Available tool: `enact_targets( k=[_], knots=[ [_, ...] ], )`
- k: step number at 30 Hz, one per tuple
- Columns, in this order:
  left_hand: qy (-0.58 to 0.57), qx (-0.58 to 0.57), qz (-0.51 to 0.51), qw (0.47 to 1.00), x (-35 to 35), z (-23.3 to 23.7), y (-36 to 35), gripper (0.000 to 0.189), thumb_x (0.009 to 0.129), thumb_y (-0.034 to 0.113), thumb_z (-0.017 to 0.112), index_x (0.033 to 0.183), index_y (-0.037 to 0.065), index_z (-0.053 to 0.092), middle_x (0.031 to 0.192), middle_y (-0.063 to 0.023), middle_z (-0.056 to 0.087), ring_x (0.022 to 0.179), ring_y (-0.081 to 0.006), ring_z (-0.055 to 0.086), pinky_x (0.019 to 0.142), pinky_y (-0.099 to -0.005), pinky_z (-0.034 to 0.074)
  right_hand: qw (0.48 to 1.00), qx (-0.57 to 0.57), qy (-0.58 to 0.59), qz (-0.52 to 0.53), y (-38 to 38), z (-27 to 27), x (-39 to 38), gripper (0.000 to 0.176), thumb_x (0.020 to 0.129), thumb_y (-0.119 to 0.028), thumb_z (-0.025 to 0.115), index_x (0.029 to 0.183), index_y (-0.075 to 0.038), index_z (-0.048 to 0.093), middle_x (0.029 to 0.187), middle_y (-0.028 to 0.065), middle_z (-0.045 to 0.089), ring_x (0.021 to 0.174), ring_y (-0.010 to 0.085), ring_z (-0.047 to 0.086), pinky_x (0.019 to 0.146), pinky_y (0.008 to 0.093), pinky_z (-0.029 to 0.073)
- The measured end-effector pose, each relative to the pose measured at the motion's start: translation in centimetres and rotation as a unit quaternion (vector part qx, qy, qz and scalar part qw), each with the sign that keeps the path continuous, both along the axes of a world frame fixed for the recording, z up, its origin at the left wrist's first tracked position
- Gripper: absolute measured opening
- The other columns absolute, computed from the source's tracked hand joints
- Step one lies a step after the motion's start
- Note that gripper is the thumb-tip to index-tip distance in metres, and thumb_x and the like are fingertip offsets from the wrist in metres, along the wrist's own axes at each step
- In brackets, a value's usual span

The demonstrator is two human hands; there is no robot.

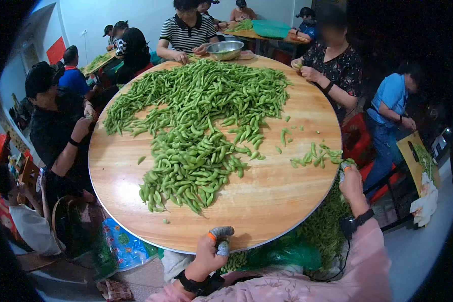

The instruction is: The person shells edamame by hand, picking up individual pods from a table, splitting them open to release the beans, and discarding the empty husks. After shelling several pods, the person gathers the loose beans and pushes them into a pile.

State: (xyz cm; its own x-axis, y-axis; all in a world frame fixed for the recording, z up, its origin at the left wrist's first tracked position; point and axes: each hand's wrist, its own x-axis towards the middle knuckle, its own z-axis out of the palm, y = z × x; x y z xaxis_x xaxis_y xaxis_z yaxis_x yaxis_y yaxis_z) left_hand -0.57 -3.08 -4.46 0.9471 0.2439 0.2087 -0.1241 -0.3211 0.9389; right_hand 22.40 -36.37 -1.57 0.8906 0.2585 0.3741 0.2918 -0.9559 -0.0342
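Observation:
A large heap of green edamame pods covers the back and middle of the round wooden table. My left hand is at the table's near edge, its fingers curled inward. Grey covers with an orange band wrap its fingertips, and whatever lies between them is hidden. Over the right edge, my right hand has its covered fingers closed around green pods. Just left of it lies a small loose group of pods.
A metal bowl stands at the far edge beside a person in a striped shirt. Other people sit to the left and right. Below the near edge are a green plastic bag, a blue bag and piled greenery.

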Motion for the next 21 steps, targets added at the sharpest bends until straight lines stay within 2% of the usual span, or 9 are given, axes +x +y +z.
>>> enact_targets(
  k=[2,4,6,8,12,15,17,19,21],
  knots=[
    [-0.028,0.006,0.004,1.000,0.0,-0.3,-0.2,0.028,0.064,-0.002,0.044,0.089,-0.001,0.057,0.065,-0.0075,0.056,0.055,-0.0114,0.050,0.054,-0.0219,0.042,1.000,-0.003,0.000,0.010,1.3,1.0,0.0,0.017,0.071,-0.007,0.047,0.086,-0.001,0.053,0.085,0.0203,0.051,0.078,0.0354,0.052,0.066,0.0418,0.042],
    [-0.015,0.011,0.000,1.000,0.1,0.0,-0.2,0.027,0.064,-0.001,0.045,0.089,-0.001,0.057,0.065,-0.0082,0.057,0.056,-0.0121,0.052,0.055,-0.0223,0.042,0.992,0.039,-0.022,0.119,4.8,0.8,1.5,0.017,0.073,-0.008,0.046,0.086,0.001,0.052,0.083,0.0199,0.050,0.077,0.0355,0.051,0.067,0.0418,0.042],
    [-0.001,0.019,0.000,1.000,0.1,0.1,-0.2,0.027,0.064,-0.001,0.045,0.089,-0.001,0.057,0.066,-0.0088,0.057,0.057,-0.0129,0.053,0.056,-0.0228,0.043,0.976,0.131,0.033,0.171,10.1,1.3,1.9,0.016,0.075,-0.007,0.044,0.086,0.002,0.051,0.081,0.0191,0.049,0.076,0.0361,0.050,0.068,0.0424,0.042],
    [-0.002,0.035,0.010,0.999,0.0,-0.1,-0.2,0.024,0.066,0.001,0.047,0.087,-0.001,0.057,0.069,-0.0109,0.059,0.062,-0.0166,0.057,0.059,-0.0246,0.045,0.970,0.054,0.062,0.231,14.6,1.3,3.2,0.022,0.070,-0.002,0.044,0.090,0.004,0.051,0.091,0.0217,0.048,0.086,0.0346,0.049,0.072,0.0399,0.042],
    [0.003,0.032,0.041,0.999,0.0,-0.4,0.0,0.019,0.068,0.002,0.050,0.085,-0.001,0.057,0.075,-0.0132,0.061,0.070,-0.0227,0.061,0.065,-0.0275,0.047,0.969,0.026,-0.017,0.244,18.4,-1.4,7.7,0.019,0.070,-0.002,0.045,0.086,0.003,0.051,0.091,0.0213,0.048,0.082,0.0346,0.050,0.069,0.0407,0.042],
    [0.017,0.004,0.047,0.999,0.2,-0.1,-0.1,0.017,0.069,0.001,0.051,0.085,-0.001,0.056,0.075,-0.0127,0.061,0.069,-0.0211,0.061,0.065,-0.0269,0.046,0.982,0.018,0.015,0.186,17.4,-1.8,10.1,0.014,0.076,-0.006,0.042,0.080,0.002,0.053,0.083,0.0197,0.050,0.076,0.0348,0.051,0.067,0.0423,0.043],
    [0.011,-0.013,0.043,0.999,0.2,-0.3,-0.2,0.017,0.069,0.001,0.051,0.085,-0.001,0.056,0.075,-0.0123,0.061,0.069,-0.0205,0.061,0.065,-0.0267,0.046,0.987,-0.020,0.023,0.155,14.2,-2.3,11.3,0.013,0.072,-0.006,0.044,0.075,0.001,0.054,0.083,0.0203,0.052,0.077,0.0358,0.051,0.067,0.0424,0.043],
    [0.004,-0.031,0.039,0.999,0.1,-0.5,-0.3,0.016,0.070,0.000,0.051,0.085,-0.001,0.056,0.075,-0.0120,0.061,0.069,-0.0198,0.061,0.064,-0.0264,0.046,0.989,-0.031,-0.017,0.146,10.5,-2.1,10.8,0.010,0.067,-0.003,0.045,0.072,0.002,0.053,0.080,0.0215,0.053,0.076,0.0360,0.052,0.068,0.0424,0.042],
    [0.016,-0.077,0.048,0.996,0.0,-1.0,-0.5,0.018,0.070,-0.001,0.050,0.087,-0.001,0.056,0.076,-0.0117,0.061,0.070,-0.0185,0.060,0.065,-0.0257,0.046,0.993,-0.008,-0.007,0.119,6.2,-2.5,10.0,0.014,0.066,-0.004,0.046,0.075,0.002,0.054,0.082,0.0214,0.053,0.077,0.0359,0.052,0.069,0.0425,0.042]
  ],
)
